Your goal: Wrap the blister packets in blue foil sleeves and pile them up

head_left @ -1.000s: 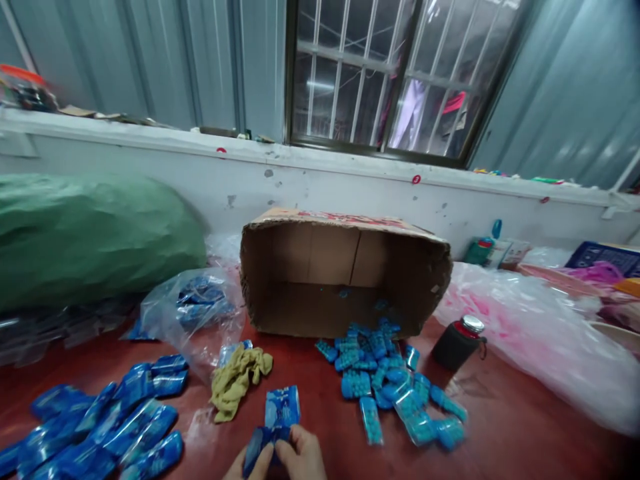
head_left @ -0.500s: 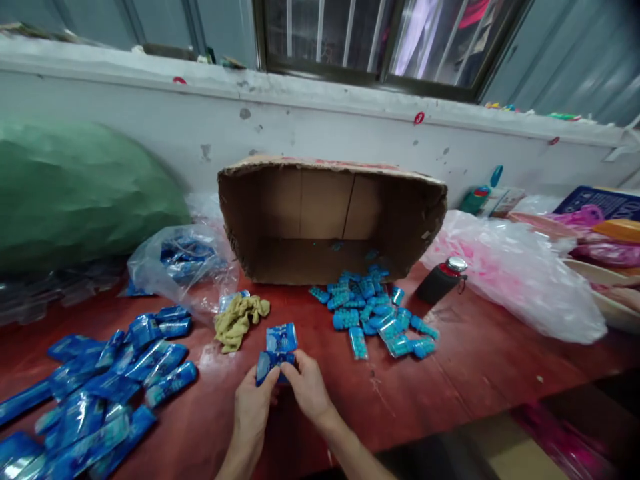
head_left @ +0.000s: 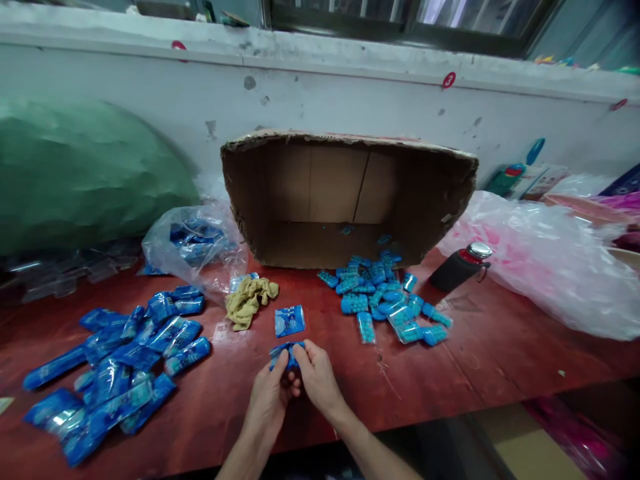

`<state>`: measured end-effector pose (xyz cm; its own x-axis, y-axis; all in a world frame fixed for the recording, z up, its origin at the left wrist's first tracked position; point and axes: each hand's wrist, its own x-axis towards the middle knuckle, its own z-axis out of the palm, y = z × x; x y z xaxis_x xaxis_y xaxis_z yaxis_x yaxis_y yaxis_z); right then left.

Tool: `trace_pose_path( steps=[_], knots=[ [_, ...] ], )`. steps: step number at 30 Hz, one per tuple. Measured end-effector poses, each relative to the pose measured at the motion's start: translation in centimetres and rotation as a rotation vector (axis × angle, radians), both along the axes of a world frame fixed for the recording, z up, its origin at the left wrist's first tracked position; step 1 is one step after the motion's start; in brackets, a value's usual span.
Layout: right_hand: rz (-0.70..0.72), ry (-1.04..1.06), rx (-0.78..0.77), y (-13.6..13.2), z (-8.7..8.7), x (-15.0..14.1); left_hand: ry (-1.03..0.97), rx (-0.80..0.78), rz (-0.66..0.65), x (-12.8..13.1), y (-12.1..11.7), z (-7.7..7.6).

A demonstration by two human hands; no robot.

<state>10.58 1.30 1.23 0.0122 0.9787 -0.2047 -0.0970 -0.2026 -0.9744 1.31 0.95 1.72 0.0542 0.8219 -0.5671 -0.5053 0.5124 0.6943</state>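
Observation:
Both hands meet low in the middle of the head view, above the red table (head_left: 480, 373). My left hand (head_left: 270, 393) and my right hand (head_left: 320, 380) pinch a small blue printed plastic sleeve (head_left: 283, 353) between thumbs and fingers; part of it is covered by the fingers. Just beyond them a flat blue sleeve (head_left: 289, 321) lies on the table. A crumpled yellow-green cloth (head_left: 249, 300) rests to its left. On the right is a pile of small clear bottles of blue pellets (head_left: 367, 327). Many blue wrapped packets (head_left: 110, 380) are heaped on the left.
A cardboard box (head_left: 285, 247) lies on its side against the wall, open toward me. Left of it are a clear bag of blue sleeves (head_left: 193, 243) and a large green sack (head_left: 90, 173). Right of it stand a dark flask (head_left: 457, 270) and a big translucent bag (head_left: 555, 267).
The view has tilted down and shifted left. The sleeve in my hands looks more bunched between the fingers and sits clear of the flat one on the table.

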Motion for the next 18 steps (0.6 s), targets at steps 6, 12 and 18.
trace_pose_path(
  steps=[6,12,18],
  knots=[
    [0.011,-0.295,0.17,-0.7,0.2,1.1,-0.017,-0.009,-0.071,-0.6,-0.2,0.1],
    [-0.23,-1.194,0.181,0.2,1.3,6.9,-0.02,-0.155,0.005,-1.1,-0.4,0.2],
    [-0.178,-1.572,-0.036,1.8,0.3,9.0,-0.082,-0.247,-0.03,-1.9,-1.0,0.7]
  ],
)
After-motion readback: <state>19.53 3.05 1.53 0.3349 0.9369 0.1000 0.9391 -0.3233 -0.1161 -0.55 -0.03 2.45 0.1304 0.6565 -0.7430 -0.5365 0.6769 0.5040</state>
